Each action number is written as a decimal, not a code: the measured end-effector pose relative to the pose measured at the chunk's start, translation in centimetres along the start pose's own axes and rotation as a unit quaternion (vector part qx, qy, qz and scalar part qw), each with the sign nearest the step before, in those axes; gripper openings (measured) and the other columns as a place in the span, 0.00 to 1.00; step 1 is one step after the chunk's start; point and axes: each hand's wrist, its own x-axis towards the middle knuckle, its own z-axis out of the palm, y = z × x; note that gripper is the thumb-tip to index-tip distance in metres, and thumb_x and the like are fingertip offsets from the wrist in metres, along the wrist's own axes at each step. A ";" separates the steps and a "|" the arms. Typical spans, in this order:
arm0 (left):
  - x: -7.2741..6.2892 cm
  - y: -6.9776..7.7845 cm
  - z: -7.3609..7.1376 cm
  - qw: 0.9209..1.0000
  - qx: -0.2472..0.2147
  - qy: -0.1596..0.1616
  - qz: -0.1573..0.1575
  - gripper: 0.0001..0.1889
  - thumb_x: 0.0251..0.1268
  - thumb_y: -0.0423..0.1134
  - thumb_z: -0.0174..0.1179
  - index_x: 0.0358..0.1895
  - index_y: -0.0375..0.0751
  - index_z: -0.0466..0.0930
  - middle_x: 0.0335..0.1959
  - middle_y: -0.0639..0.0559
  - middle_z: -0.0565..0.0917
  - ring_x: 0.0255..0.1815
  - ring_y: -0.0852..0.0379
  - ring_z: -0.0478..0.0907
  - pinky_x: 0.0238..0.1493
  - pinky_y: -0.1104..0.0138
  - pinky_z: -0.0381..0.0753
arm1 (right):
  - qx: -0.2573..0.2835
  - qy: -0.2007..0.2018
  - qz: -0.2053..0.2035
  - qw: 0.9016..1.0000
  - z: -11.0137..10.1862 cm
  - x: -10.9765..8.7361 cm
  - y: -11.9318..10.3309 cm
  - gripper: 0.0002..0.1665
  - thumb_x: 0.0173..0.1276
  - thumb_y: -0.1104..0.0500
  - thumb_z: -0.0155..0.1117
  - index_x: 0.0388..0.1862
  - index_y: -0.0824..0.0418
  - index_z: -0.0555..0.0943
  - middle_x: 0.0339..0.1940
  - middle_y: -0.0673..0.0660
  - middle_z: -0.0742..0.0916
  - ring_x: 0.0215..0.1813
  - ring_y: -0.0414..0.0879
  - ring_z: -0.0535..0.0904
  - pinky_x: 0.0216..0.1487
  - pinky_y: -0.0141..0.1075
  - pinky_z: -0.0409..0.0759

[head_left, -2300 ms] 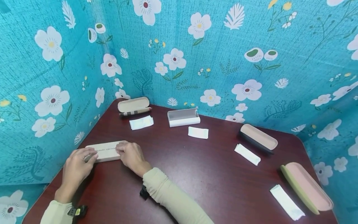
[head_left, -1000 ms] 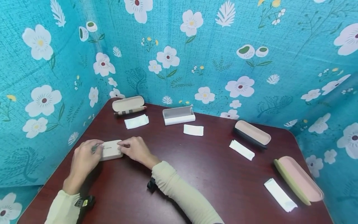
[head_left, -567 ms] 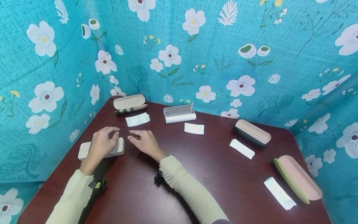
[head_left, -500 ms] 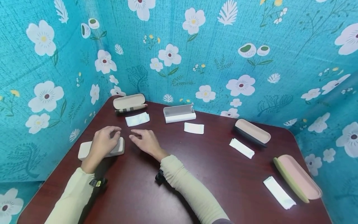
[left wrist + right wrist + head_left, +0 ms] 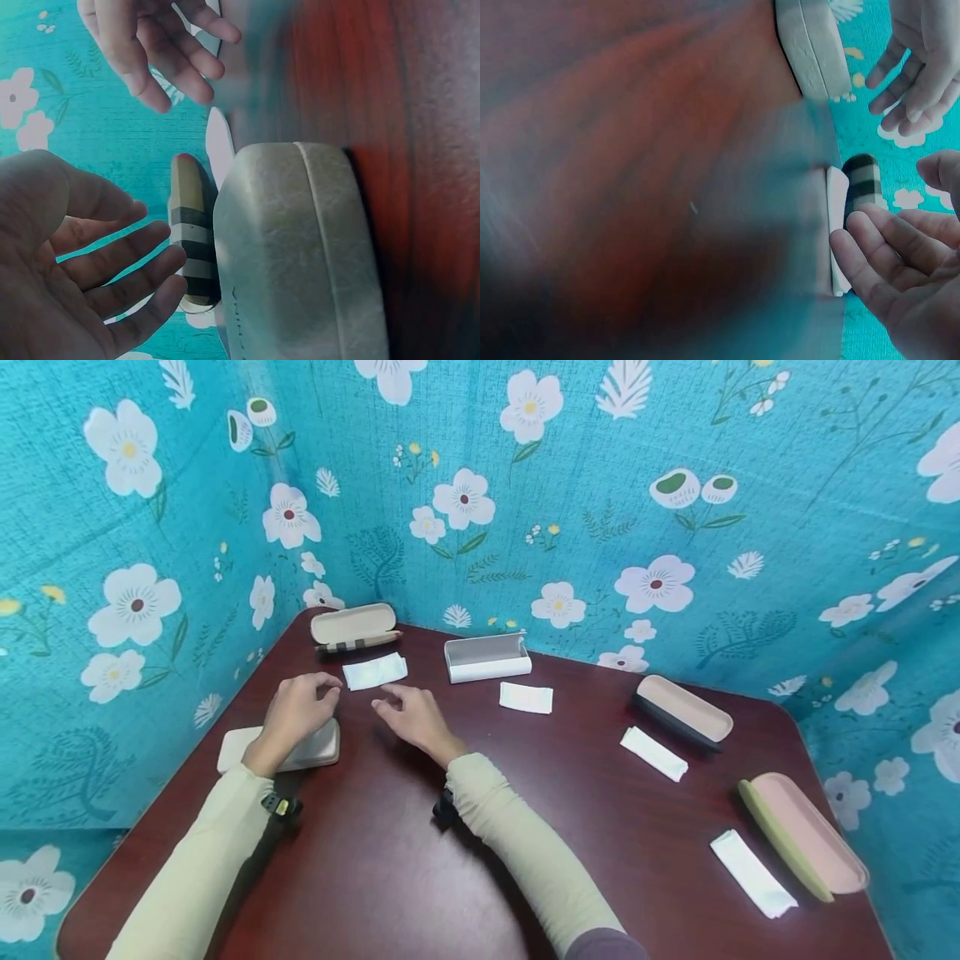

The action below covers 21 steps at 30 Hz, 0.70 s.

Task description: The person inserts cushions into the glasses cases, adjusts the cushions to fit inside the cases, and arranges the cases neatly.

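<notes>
A closed cream glasses case lies on the table at the left; the left wrist view shows its rounded end and seam large. My left hand is above this case and hides its middle, fingers spread and holding nothing. To its right, my right hand hovers over the table with loosely bent, free fingers. Just beyond both hands lies a folded white cloth. Behind the cloth stands an open glasses case with a plaid outside and a cream inside; the left wrist view shows its plaid part.
Farther right are an open white case with a folded cloth, an open dark case with a cloth, and an open green case with a cloth. A flowered blue curtain surrounds the dark red table.
Both hands held the cream case earlier and slid along it. They have since let go, lifted off and moved away from me toward the plaid case and its cloth. The cream case stays shut.
</notes>
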 end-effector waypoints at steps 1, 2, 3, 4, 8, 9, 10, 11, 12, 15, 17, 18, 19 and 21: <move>0.2 0.0 0.0 1.000 0.001 -0.003 -0.003 0.14 0.73 0.37 0.54 0.52 0.33 0.84 0.50 0.32 0.86 0.46 0.38 0.82 0.47 0.45 0.80 | -0.004 0.001 0.002 1.000 -0.2 0.2 0.1 0.25 0.74 0.47 0.62 0.63 0.60 0.82 0.52 0.55 0.91 0.51 0.42 0.88 0.57 0.37 0.82; 0.4 0.0 0.0 1.000 0.002 -0.006 -0.004 0.14 0.73 0.37 0.54 0.52 0.32 0.84 0.49 0.33 0.86 0.44 0.39 0.81 0.46 0.46 0.80 | -0.009 0.001 0.005 1.000 -0.4 0.4 0.1 0.25 0.74 0.47 0.62 0.63 0.60 0.83 0.52 0.55 0.91 0.52 0.43 0.88 0.57 0.37 0.82; 0.6 0.0 0.0 1.000 0.002 -0.009 -0.008 0.14 0.73 0.37 0.54 0.51 0.33 0.85 0.48 0.33 0.86 0.43 0.40 0.81 0.45 0.47 0.79 | -0.013 0.002 0.009 1.000 -0.6 0.5 0.2 0.25 0.74 0.47 0.62 0.63 0.59 0.83 0.52 0.55 0.91 0.52 0.43 0.87 0.58 0.38 0.82; 0.8 0.1 -0.1 1.000 0.002 -0.012 -0.010 0.14 0.73 0.37 0.54 0.51 0.33 0.85 0.47 0.34 0.87 0.42 0.41 0.81 0.44 0.47 0.79 | -0.018 0.002 0.011 1.000 -0.7 0.7 0.3 0.25 0.74 0.46 0.62 0.62 0.59 0.83 0.52 0.55 0.90 0.53 0.44 0.87 0.58 0.38 0.82; 1.8 0.0 0.0 1.000 0.006 -0.024 -0.017 0.14 0.73 0.37 0.54 0.50 0.34 0.85 0.44 0.36 0.87 0.42 0.42 0.80 0.45 0.47 0.79 | -0.024 0.011 0.023 0.999 -1.4 1.6 0.6 0.26 0.74 0.47 0.63 0.63 0.61 0.82 0.54 0.57 0.90 0.56 0.45 0.87 0.60 0.40 0.81; 2.1 -0.1 0.0 0.999 0.007 -0.029 -0.020 0.13 0.73 0.37 0.54 0.50 0.34 0.85 0.44 0.36 0.87 0.42 0.42 0.80 0.46 0.47 0.78 | -0.027 0.016 0.027 0.999 -1.5 1.9 0.6 0.26 0.74 0.47 0.63 0.63 0.61 0.82 0.54 0.57 0.90 0.56 0.46 0.87 0.60 0.40 0.81; 2.4 -0.1 0.0 0.999 0.010 -0.033 -0.021 0.14 0.73 0.37 0.54 0.50 0.34 0.85 0.45 0.36 0.87 0.42 0.42 0.81 0.46 0.47 0.79 | -0.031 0.021 0.030 0.999 -1.6 2.2 0.6 0.25 0.74 0.48 0.63 0.63 0.61 0.83 0.53 0.57 0.90 0.56 0.46 0.87 0.61 0.40 0.81; 2.7 -0.2 0.0 0.999 0.013 -0.038 -0.023 0.13 0.73 0.37 0.54 0.50 0.34 0.85 0.45 0.37 0.87 0.42 0.43 0.81 0.46 0.47 0.79 | -0.034 0.024 0.034 0.999 -1.7 2.4 0.7 0.25 0.74 0.48 0.63 0.62 0.61 0.83 0.53 0.57 0.90 0.56 0.46 0.86 0.61 0.40 0.81; 2.9 -0.2 0.0 0.999 0.015 -0.044 -0.026 0.14 0.73 0.37 0.54 0.50 0.34 0.85 0.44 0.37 0.87 0.41 0.43 0.81 0.45 0.48 0.79 | -0.037 0.027 0.039 0.998 -1.7 2.7 0.7 0.25 0.74 0.48 0.63 0.62 0.61 0.83 0.52 0.57 0.90 0.56 0.46 0.86 0.61 0.40 0.81; 3.5 -0.3 0.0 0.998 0.023 -0.058 -0.032 0.13 0.73 0.38 0.54 0.48 0.35 0.85 0.40 0.39 0.87 0.37 0.45 0.79 0.39 0.53 0.78 | -0.043 0.031 0.061 0.997 -1.8 3.1 0.6 0.25 0.75 0.48 0.63 0.62 0.61 0.83 0.55 0.57 0.89 0.59 0.48 0.85 0.63 0.41 0.80; 3.9 -0.5 0.0 0.997 0.028 -0.068 -0.034 0.12 0.71 0.37 0.54 0.44 0.35 0.85 0.35 0.42 0.85 0.33 0.47 0.78 0.35 0.57 0.75 | -0.043 0.028 0.075 0.996 -1.6 3.4 0.7 0.26 0.75 0.47 0.62 0.63 0.62 0.82 0.59 0.58 0.88 0.62 0.49 0.83 0.65 0.42 0.79; 4.0 -0.5 0.1 0.996 0.029 -0.074 -0.039 0.11 0.70 0.37 0.53 0.41 0.36 0.85 0.32 0.43 0.84 0.31 0.48 0.77 0.32 0.59 0.73 | -0.041 0.027 0.083 0.995 -1.6 3.5 0.8 0.27 0.76 0.47 0.61 0.64 0.62 0.81 0.60 0.59 0.87 0.63 0.49 0.82 0.65 0.43 0.78; 4.2 -0.6 0.3 0.995 0.030 -0.079 -0.042 0.11 0.70 0.37 0.53 0.36 0.37 0.84 0.28 0.45 0.81 0.29 0.49 0.75 0.30 0.60 0.72 | -0.039 0.026 0.088 0.995 -1.5 3.5 0.8 0.27 0.76 0.47 0.61 0.65 0.63 0.81 0.62 0.59 0.86 0.64 0.50 0.82 0.66 0.43 0.78; 4.5 -0.8 0.6 0.993 0.032 -0.093 -0.059 0.11 0.67 0.36 0.51 0.26 0.40 0.79 0.20 0.50 0.75 0.24 0.52 0.71 0.26 0.62 0.68 | -0.040 0.023 0.095 0.994 -1.4 3.7 1.0 0.28 0.76 0.47 0.61 0.66 0.64 0.80 0.63 0.60 0.85 0.65 0.51 0.81 0.66 0.44 0.77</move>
